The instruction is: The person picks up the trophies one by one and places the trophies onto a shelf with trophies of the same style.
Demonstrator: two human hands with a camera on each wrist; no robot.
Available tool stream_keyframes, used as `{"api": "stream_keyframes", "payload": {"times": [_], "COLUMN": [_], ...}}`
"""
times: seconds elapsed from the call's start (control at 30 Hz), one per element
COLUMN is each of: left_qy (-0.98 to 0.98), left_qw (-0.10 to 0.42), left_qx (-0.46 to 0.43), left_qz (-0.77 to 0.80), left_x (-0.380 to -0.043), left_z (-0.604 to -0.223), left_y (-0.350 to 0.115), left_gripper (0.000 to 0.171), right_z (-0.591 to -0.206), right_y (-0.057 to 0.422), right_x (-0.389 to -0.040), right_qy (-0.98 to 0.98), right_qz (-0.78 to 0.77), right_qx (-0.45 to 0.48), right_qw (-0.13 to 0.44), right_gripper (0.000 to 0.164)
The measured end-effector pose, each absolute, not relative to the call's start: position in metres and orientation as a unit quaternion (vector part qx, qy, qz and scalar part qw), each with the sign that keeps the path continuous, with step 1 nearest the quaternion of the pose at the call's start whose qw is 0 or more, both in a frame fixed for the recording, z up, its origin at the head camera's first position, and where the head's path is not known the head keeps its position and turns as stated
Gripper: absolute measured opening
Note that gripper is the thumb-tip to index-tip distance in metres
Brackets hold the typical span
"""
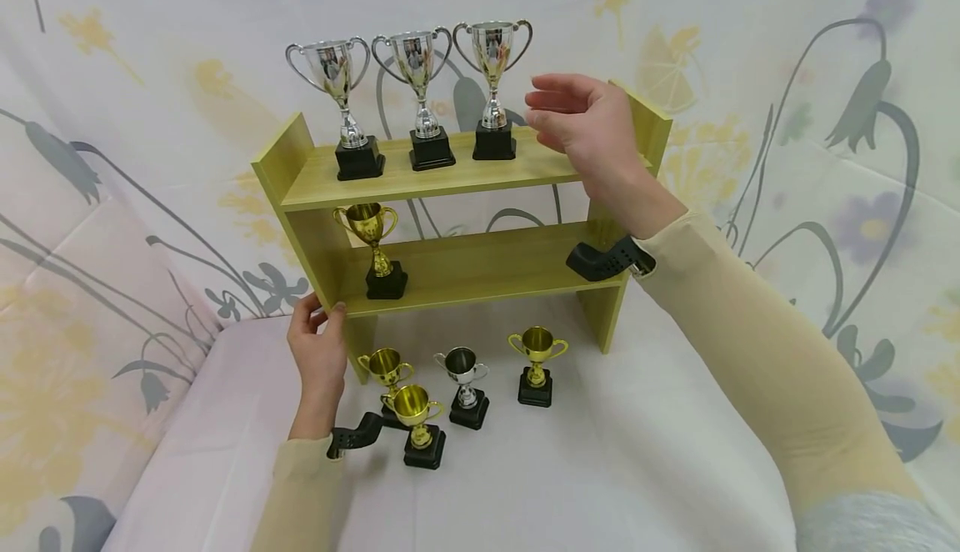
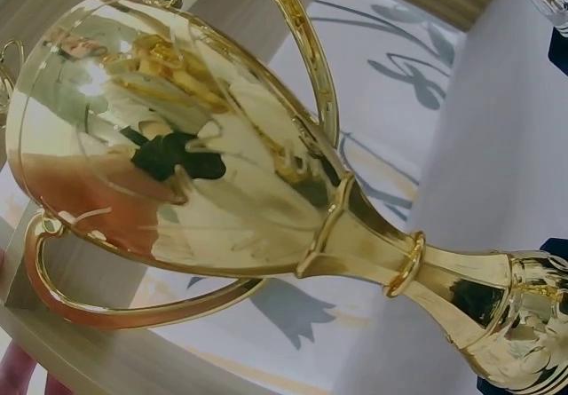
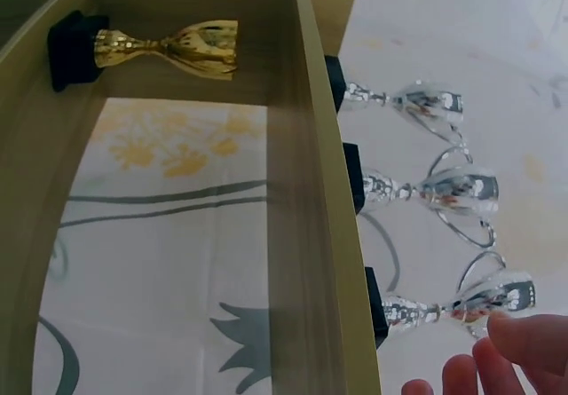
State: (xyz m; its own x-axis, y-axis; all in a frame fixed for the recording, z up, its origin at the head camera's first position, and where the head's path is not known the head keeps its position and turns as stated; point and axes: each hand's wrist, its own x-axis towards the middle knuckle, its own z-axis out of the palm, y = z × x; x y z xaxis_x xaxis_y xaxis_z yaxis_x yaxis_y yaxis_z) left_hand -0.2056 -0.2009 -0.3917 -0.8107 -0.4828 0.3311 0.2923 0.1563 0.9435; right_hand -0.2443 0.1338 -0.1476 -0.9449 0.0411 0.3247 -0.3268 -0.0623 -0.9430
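A wooden two-tier shelf (image 1: 465, 191) stands on the covered table. My left hand (image 1: 321, 360) grips its left side panel by the lower board, thumb in front. Along the top board stand a left silver trophy cup (image 1: 330, 68), a middle one (image 1: 416, 60) and a right one (image 1: 492, 56), all on black bases. Close to the right silver cup, my right hand (image 1: 596, 131) is raised with loosely bent fingers and nothing between them; a gap separates them in the head view. A gold trophy cup (image 1: 367, 223) stands at the lower board's left end.
On the white cloth (image 1: 600, 452) before the shelf stand a small silver cup (image 1: 461, 364), a gold cup (image 1: 537, 343) to its right and two gold cups close together at left, the nearer one (image 1: 414, 406) partly hiding the other (image 1: 386, 364). A flowered cloth hangs behind.
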Motion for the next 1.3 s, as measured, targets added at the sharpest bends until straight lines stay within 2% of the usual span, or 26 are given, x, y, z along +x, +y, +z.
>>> {"api": "stream_keyframes", "payload": {"times": [0.43,0.83,1.3], "left_qy": [-0.699,-0.701,-0.706], "left_qw": [0.301,0.303,0.298], "left_qx": [0.065,0.067,0.075], "left_qz": [-0.646,-0.642,-0.638], "left_x": [-0.205,-0.206,-0.208], "left_z": [-0.392,-0.393,-0.393], "left_y": [-0.201,-0.200,-0.202], "left_gripper": [0.032,0.031,0.033], "right_z": [-0.161,-0.178,-0.200], "right_y": [0.135,0.137,0.135], "right_x": [-0.227,-0.210,-0.192], "right_qy": [-0.667,-0.685,-0.697], "right_qz": [0.722,0.695,0.673], "right_qx": [0.145,0.176,0.222], "right_qw": [0.113,0.127,0.103], "right_gripper": [0.038,0.034,0.035]}}
